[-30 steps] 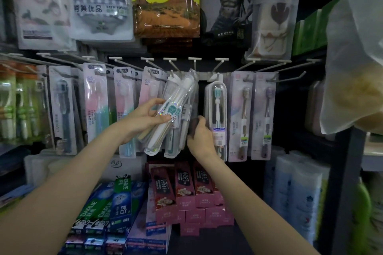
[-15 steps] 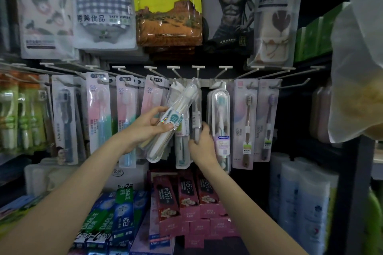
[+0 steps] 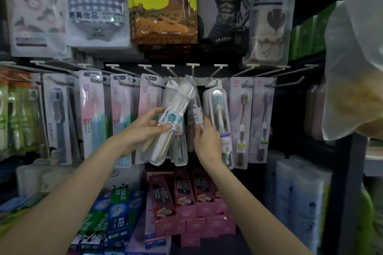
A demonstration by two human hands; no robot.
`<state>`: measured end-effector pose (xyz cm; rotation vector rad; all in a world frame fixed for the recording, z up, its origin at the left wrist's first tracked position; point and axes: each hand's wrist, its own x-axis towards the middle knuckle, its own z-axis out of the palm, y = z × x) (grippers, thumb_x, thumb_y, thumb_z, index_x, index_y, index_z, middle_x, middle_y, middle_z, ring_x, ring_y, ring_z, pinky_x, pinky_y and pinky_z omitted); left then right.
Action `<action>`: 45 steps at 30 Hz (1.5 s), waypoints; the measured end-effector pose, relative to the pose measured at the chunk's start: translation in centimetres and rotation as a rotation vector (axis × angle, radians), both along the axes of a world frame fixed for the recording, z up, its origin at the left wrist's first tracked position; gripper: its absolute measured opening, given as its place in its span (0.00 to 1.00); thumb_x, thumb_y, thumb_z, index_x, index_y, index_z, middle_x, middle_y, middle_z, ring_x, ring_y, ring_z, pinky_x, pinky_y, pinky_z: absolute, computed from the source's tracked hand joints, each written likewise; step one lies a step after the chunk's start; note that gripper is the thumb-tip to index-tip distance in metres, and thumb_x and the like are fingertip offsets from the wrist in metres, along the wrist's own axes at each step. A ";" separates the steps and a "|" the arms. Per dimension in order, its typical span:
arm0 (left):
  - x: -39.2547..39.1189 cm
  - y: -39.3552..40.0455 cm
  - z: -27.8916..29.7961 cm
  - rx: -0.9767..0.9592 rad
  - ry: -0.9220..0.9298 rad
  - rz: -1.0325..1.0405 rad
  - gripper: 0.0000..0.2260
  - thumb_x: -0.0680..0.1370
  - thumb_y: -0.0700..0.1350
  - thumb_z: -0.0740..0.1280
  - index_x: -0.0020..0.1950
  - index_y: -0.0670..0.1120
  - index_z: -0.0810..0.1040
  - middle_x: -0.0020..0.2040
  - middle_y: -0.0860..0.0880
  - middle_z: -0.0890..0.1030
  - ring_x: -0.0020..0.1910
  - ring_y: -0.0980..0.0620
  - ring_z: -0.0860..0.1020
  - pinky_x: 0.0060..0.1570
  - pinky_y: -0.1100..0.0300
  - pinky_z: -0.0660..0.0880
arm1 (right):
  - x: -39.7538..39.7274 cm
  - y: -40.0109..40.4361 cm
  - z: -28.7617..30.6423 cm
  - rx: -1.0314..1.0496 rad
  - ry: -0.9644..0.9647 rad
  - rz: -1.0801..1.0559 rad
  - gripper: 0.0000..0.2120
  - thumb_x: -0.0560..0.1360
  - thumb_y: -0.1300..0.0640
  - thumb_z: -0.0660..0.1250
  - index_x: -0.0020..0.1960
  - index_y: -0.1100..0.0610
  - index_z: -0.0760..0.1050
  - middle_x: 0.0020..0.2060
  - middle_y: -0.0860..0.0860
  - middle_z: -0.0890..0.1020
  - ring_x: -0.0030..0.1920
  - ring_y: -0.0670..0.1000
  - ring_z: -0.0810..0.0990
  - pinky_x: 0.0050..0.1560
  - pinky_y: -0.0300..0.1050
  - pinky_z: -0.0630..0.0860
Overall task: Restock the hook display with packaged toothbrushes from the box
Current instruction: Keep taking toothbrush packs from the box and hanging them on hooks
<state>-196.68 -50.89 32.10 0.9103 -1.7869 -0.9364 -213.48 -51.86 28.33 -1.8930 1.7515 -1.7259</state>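
Honestly, looks a bit fiddly. Pinching the clear toothbrush pack around its label with the fingers of the left hand, thumb on the front, the rest curled behind. Holding it tilted, top end up by the middle hook, bottom end swung out to the left. Can't tell whether the hang hole is on the wire yet.

Over on the right hand: seems to be gripping the lower part of a hanging pack with curled fingers, keeping it out of the way, just beside the teal brush pack.

Risks from here, as a guess:
- Missing the hole on the hook tip because of that tilt, then letting go too soon and dropping the pack onto the toothpaste boxes below.
- Shoving the pack back hard and knocking the hanging ones off the wire, or snagging the neighbour on the next hook over.
- Squeezing thin plastic mid-body, so could easily slip or twist between thumb and fingers.
- Crowding the middle hooks, already packed tight.

No sign of the restock box anywhere in view.
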 end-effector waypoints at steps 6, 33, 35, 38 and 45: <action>-0.3 -0.2 -0.2 0.017 0.065 -0.029 0.25 0.70 0.44 0.70 0.64 0.53 0.67 0.50 0.45 0.83 0.50 0.51 0.81 0.57 0.55 0.73 | 0.0 -0.1 0.6 0.027 0.054 -0.033 0.19 0.81 0.55 0.53 0.71 0.57 0.60 0.52 0.59 0.79 0.50 0.61 0.78 0.46 0.53 0.76; -0.5 0.5 -0.1 -0.069 -0.074 0.081 0.21 0.75 0.38 0.65 0.64 0.54 0.64 0.53 0.47 0.80 0.49 0.56 0.79 0.42 0.69 0.72 | -0.3 1.1 -1.9 0.153 -0.402 0.324 0.24 0.80 0.64 0.53 0.74 0.51 0.58 0.68 0.50 0.69 0.66 0.51 0.69 0.66 0.49 0.70; -0.6 0.6 -0.1 -0.069 -0.070 0.080 0.21 0.76 0.38 0.65 0.63 0.54 0.64 0.52 0.48 0.80 0.48 0.56 0.78 0.41 0.70 0.73 | 0.0 1.3 -1.9 0.096 -0.346 0.278 0.26 0.80 0.66 0.53 0.75 0.50 0.55 0.72 0.50 0.64 0.71 0.51 0.63 0.70 0.47 0.63; -0.5 0.5 -0.1 -0.062 -0.066 0.080 0.21 0.75 0.38 0.65 0.63 0.54 0.64 0.52 0.49 0.80 0.49 0.57 0.78 0.44 0.69 0.72 | -0.1 1.1 -1.8 0.109 -0.363 0.270 0.25 0.80 0.67 0.52 0.75 0.52 0.57 0.71 0.51 0.66 0.70 0.52 0.64 0.67 0.42 0.62; -0.4 0.3 0.0 -0.054 -0.060 0.084 0.22 0.75 0.39 0.66 0.64 0.55 0.63 0.52 0.49 0.81 0.50 0.56 0.78 0.46 0.65 0.71 | 1.0 0.1 -2.0 0.076 -0.365 0.219 0.27 0.78 0.69 0.54 0.74 0.52 0.60 0.71 0.52 0.67 0.71 0.53 0.64 0.72 0.49 0.62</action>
